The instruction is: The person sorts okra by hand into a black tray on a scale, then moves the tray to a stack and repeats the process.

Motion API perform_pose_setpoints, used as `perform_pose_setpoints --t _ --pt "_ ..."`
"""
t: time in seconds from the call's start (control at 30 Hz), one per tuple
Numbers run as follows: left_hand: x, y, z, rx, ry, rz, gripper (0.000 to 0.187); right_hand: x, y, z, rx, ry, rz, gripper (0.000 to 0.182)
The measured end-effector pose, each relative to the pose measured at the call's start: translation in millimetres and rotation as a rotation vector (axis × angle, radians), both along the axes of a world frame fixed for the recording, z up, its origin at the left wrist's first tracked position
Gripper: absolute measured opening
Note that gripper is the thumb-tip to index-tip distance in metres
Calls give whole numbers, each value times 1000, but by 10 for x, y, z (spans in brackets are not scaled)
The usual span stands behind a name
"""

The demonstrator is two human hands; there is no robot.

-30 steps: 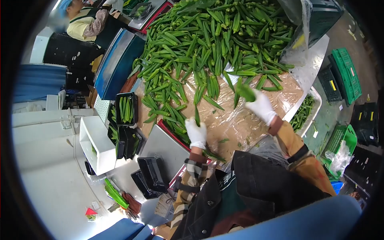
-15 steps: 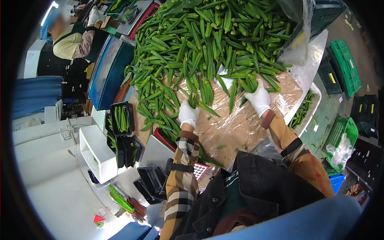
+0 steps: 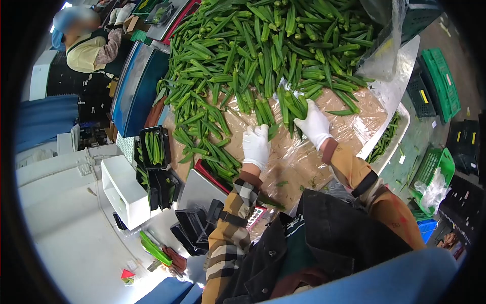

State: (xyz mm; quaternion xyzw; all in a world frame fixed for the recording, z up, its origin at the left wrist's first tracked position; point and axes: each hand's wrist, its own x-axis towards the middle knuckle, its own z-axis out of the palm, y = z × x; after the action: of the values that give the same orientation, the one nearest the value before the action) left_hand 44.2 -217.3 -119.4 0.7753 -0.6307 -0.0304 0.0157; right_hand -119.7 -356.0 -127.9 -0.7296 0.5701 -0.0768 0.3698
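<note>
A large heap of green okra pods [image 3: 243, 55] covers the far part of the table. My right hand [image 3: 315, 125], in a white glove, is closed around the near ends of a few okra pods [image 3: 293, 105] at the heap's front edge. To its left, my left hand [image 3: 255, 146], also gloved in white, has its fingers curled in beside a small bunch of okra [image 3: 263, 111]. Whatever lies inside those left fingers is hidden. Brown board under clear plastic film [image 3: 293, 167] shows beneath both hands.
Black trays [image 3: 154, 148], one holding okra, stand left beside a scale [image 3: 200, 190]. Open black trays [image 3: 190, 235] lie nearer. A white tub [image 3: 400, 124] and green crates [image 3: 438, 83] are at right. Another person [image 3: 88, 50] stands at far left.
My left hand has moved right and slightly nearer to me. The right hand has shifted left, with okra pods now gathered in it. The other person's arms have moved.
</note>
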Motion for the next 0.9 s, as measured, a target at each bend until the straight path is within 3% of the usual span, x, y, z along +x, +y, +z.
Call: perform_pose_setpoints --t 0.2,0.27,0.33,0.43,0.53,0.57,0.6,0.63,0.7,0.8,0.9 --pt "239 -394 -39 -307 682 592 42 253 60 -59 -58 33 71 93" --pt "249 -498 -404 -357 643 587 53 277 5 -12 31 27 82 91" --pt "135 -618 -343 -228 530 647 54 256 -89 117 174 28 85 90" --pt "31 -661 -209 -102 627 683 61 122 -81 -93 175 -187 104 80" --pt "-58 -343 -170 -252 885 642 63 -21 71 -33 434 -733 3 65" --pt "-102 -206 -140 -326 1196 658 57 -132 109 110 566 -742 -34 50" --pt "-161 -40 -56 -395 1508 671 52 -205 116 144 726 -776 -37 48" --pt "-178 127 105 -301 1804 664 47 -313 140 147 891 -805 -39 47" --pt "-346 373 228 -270 1997 675 44 -392 218 364 1195 -928 13 48" --pt "-568 642 460 -256 2258 642 46 -418 515 392 1192 -1011 98 54" --pt "-603 872 576 -277 2385 610 51 -482 679 431 1374 -1073 73 57"
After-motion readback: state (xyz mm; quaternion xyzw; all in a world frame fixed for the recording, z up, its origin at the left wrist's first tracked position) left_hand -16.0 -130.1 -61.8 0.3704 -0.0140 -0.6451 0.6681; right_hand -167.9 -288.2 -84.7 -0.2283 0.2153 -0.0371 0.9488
